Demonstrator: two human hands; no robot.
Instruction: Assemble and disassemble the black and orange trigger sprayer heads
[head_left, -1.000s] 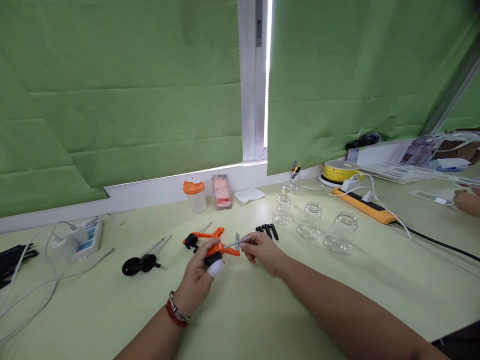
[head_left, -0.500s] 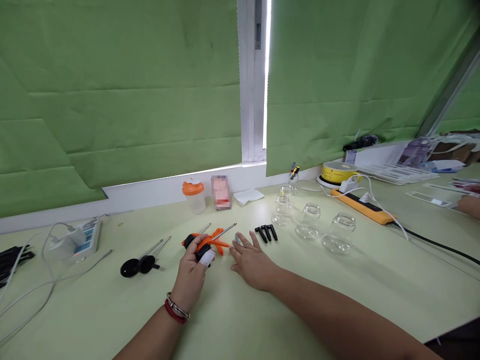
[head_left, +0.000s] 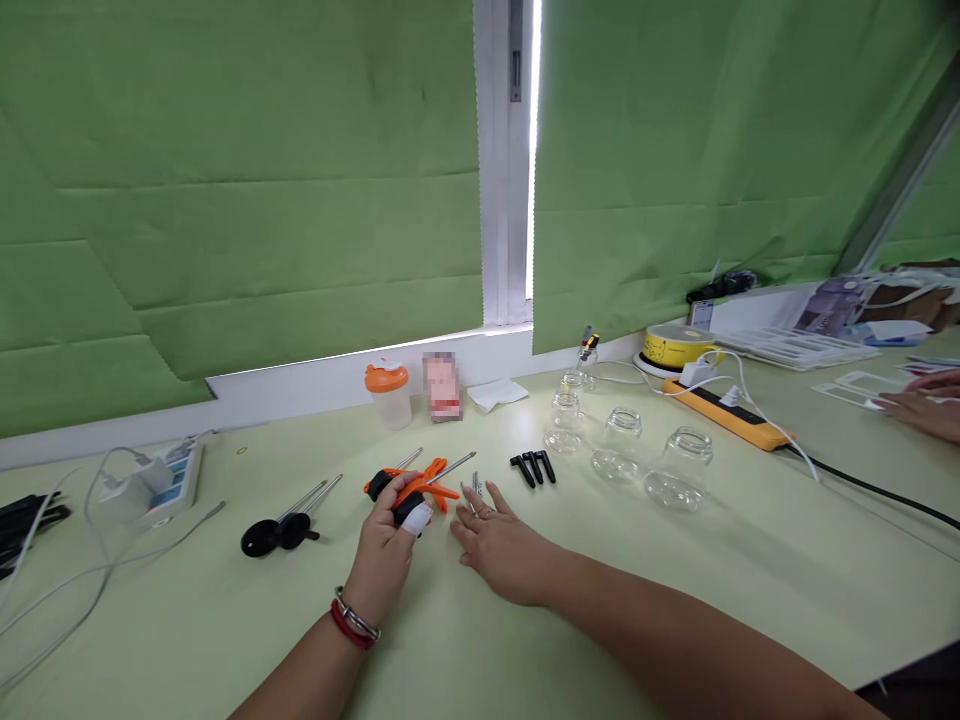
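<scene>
My left hand, with a white wrap on its thumb, curls around an orange-and-black tool low over the table. A slim metal shaft points from it up to the right, and other orange pieces lie against it. My right hand lies palm down with fingers spread; small thin metal pieces show at its fingertips, partly hidden. Just beyond that hand are several short black pieces in a row. Left of my left hand lie two black round-ended pieces with metal rods.
Several clear glass jars stand to the right, before an orange power strip with cables. An orange-lidded cup and white paper are at the back. A white power strip sits left. Another person's hands are far right.
My right hand has slid slightly toward me and left, uncovering more of the thin metal pieces. My left hand keeps its grip. At far right, the other person's hands have come further into view.
</scene>
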